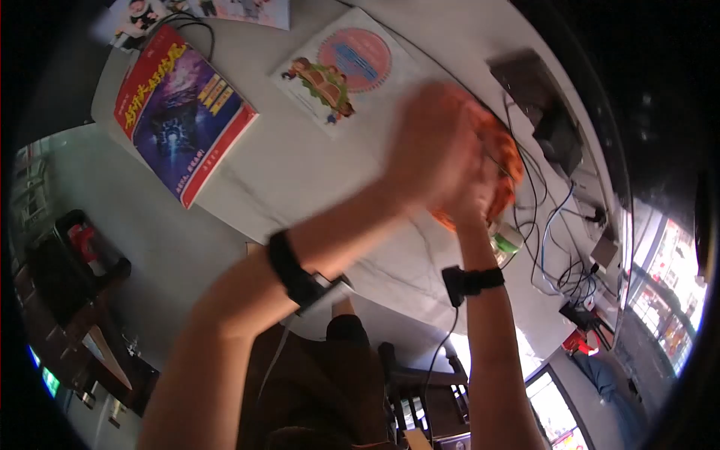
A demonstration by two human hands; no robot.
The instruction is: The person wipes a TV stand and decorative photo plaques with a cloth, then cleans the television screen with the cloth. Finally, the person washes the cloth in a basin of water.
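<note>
My left hand [427, 146] is smeared by motion, and its fingers run together, so I cannot see what they hold. Close against it on the right is my right hand [474, 196], its fingers mostly hidden and blurred. Both hands are over an orange object [508, 150] with a bumpy rim, perhaps a woven basket, which they largely cover. A small container with a green and white label [508, 238] stands just below the orange object, near my right wrist.
A red and purple book [180, 112] and a white picture book [337, 67] lie on the pale marble-patterned table [262, 176]. Black and blue cables [551, 259] tangle along the right edge, near a dark box [559, 139]. A dark chair [86, 255] is at the left.
</note>
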